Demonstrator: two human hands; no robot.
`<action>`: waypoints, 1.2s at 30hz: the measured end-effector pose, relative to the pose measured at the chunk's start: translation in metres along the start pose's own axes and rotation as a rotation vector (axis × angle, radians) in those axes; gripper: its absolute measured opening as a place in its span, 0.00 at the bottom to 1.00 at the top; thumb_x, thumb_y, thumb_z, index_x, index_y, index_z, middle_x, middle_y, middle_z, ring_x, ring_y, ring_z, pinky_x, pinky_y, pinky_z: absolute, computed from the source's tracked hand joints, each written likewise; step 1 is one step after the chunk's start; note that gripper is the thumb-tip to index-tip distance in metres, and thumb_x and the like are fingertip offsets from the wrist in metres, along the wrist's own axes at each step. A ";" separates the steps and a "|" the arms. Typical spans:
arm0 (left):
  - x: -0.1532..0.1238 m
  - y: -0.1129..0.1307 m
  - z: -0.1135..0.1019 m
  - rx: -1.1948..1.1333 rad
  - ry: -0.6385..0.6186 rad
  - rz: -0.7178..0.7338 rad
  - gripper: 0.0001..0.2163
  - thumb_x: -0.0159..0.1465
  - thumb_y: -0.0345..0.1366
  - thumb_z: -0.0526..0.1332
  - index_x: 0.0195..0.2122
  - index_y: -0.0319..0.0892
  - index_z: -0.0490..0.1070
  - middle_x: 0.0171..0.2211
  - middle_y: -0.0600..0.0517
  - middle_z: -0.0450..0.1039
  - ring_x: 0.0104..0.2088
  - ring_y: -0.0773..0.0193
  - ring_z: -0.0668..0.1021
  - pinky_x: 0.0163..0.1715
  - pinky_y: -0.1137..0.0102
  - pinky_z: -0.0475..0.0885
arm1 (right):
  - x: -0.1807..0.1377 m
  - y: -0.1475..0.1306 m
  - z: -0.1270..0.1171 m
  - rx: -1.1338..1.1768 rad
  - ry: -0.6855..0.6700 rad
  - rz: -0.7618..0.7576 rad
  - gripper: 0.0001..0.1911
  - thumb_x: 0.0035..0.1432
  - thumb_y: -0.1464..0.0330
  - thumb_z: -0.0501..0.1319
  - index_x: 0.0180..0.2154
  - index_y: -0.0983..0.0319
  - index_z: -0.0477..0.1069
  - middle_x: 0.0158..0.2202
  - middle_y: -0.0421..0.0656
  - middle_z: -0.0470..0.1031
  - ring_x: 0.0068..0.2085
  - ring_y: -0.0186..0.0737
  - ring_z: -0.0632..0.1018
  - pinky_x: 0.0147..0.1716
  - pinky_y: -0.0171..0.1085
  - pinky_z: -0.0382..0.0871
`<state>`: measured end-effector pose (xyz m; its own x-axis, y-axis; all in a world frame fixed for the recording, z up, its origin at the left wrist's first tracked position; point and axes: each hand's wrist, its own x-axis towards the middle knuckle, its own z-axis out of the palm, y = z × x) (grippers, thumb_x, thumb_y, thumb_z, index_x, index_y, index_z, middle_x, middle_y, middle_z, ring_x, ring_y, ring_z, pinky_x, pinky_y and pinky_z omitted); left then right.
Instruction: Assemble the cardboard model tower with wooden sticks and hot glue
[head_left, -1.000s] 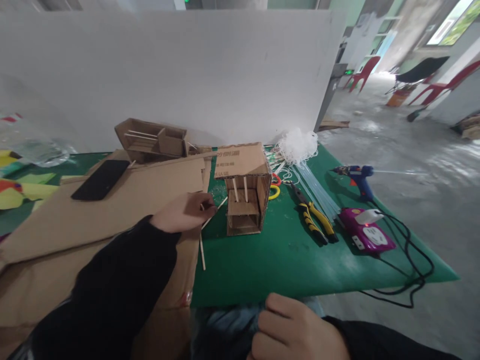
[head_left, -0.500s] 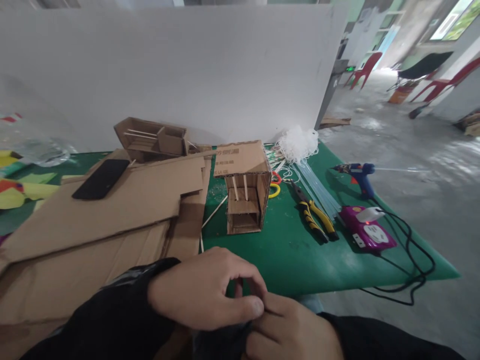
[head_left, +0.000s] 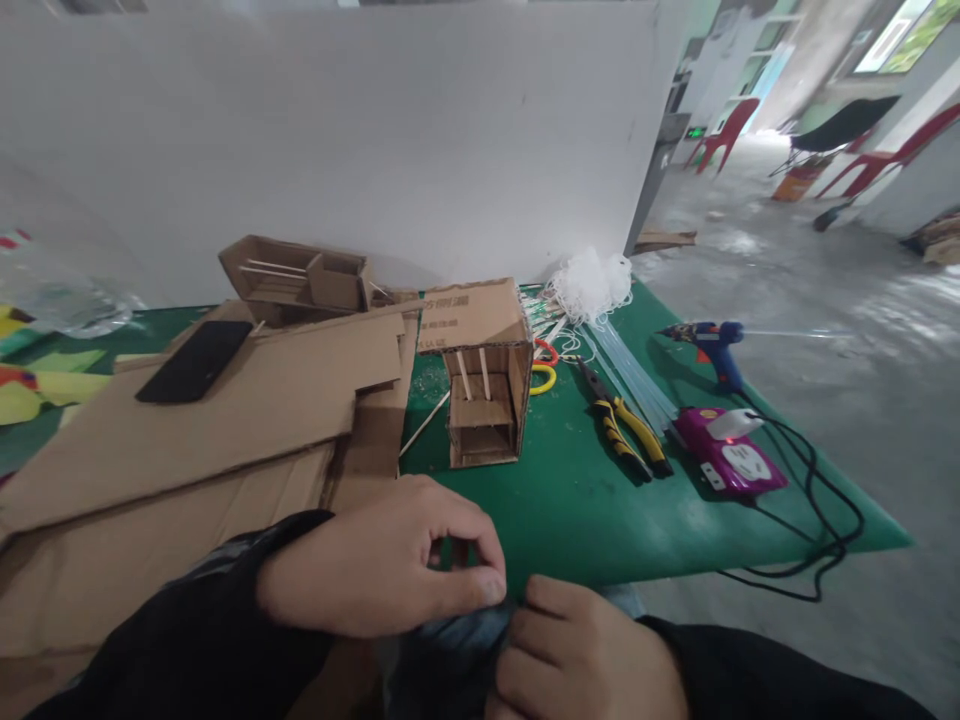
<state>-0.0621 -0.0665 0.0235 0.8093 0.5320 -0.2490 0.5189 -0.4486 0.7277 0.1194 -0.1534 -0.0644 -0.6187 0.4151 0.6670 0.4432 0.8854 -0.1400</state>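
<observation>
My left hand [head_left: 382, 565] is curled at the near edge of the green mat [head_left: 600, 510], thumb and fingers pinched on something small I cannot make out. Just to its right, my right hand [head_left: 577, 650] rests on blue denim cloth [head_left: 450, 650] with its fingers curled; whatever they hold is hidden. The two hands almost touch. Beyond them, a small open-fronted cardboard model [head_left: 484, 400] with two thin sticks inside stands upright on the mat. A loose wooden stick [head_left: 424, 425] lies to its left.
Cardboard sheets [head_left: 225, 430] carry a black phone [head_left: 195, 360], with another cardboard model [head_left: 300, 280] behind. On the right lie yellow-handled pliers [head_left: 626, 425], clear glue sticks [head_left: 626, 365], a blue glue gun [head_left: 712, 340] and a purple power strip [head_left: 727, 455] with black cable. A white board [head_left: 337, 140] stands behind.
My left hand has drawn back from beside the cardboard model to the mat's near edge and closed in a pinch next to my right hand, which has barely moved.
</observation>
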 end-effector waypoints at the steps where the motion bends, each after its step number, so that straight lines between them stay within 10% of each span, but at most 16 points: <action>1: -0.001 0.000 -0.001 -0.005 0.011 0.006 0.07 0.66 0.39 0.62 0.34 0.45 0.78 0.30 0.59 0.79 0.31 0.72 0.76 0.31 0.76 0.64 | 0.002 0.001 -0.001 -0.004 0.004 -0.011 0.22 0.70 0.73 0.54 0.21 0.62 0.65 0.17 0.35 0.65 0.21 0.32 0.63 0.26 0.37 0.53; 8: -0.004 -0.004 -0.006 -0.115 0.108 0.044 0.10 0.68 0.43 0.61 0.36 0.43 0.78 0.35 0.55 0.79 0.35 0.69 0.77 0.36 0.74 0.67 | 0.000 0.020 -0.007 0.153 -0.040 0.207 0.16 0.64 0.70 0.55 0.23 0.61 0.63 0.19 0.36 0.65 0.21 0.32 0.62 0.25 0.39 0.49; 13: 0.003 -0.003 -0.004 -0.181 0.184 0.122 0.09 0.68 0.41 0.61 0.36 0.44 0.78 0.38 0.53 0.79 0.40 0.67 0.78 0.44 0.73 0.69 | -0.001 0.024 -0.006 0.925 -0.161 0.824 0.07 0.61 0.67 0.63 0.38 0.61 0.65 0.28 0.34 0.67 0.25 0.28 0.65 0.24 0.29 0.58; 19: 0.014 0.000 0.002 -0.200 0.310 0.201 0.07 0.66 0.40 0.64 0.36 0.47 0.81 0.48 0.51 0.76 0.52 0.60 0.75 0.53 0.68 0.68 | 0.012 0.021 0.017 1.690 -0.137 0.944 0.25 0.51 0.53 0.72 0.38 0.62 0.66 0.29 0.35 0.68 0.19 0.23 0.66 0.15 0.25 0.63; 36: 0.017 -0.004 0.006 -0.291 0.339 0.117 0.09 0.66 0.44 0.63 0.36 0.48 0.80 0.50 0.51 0.75 0.55 0.59 0.74 0.57 0.65 0.65 | 0.001 0.041 -0.005 1.693 0.202 0.929 0.11 0.57 0.62 0.70 0.33 0.64 0.78 0.25 0.36 0.71 0.21 0.25 0.71 0.18 0.25 0.68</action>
<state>-0.0485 -0.0596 0.0127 0.6968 0.7165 0.0328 0.2915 -0.3247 0.8998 0.1406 -0.1179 -0.0657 -0.4701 0.8823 0.0241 -0.5259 -0.2581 -0.8104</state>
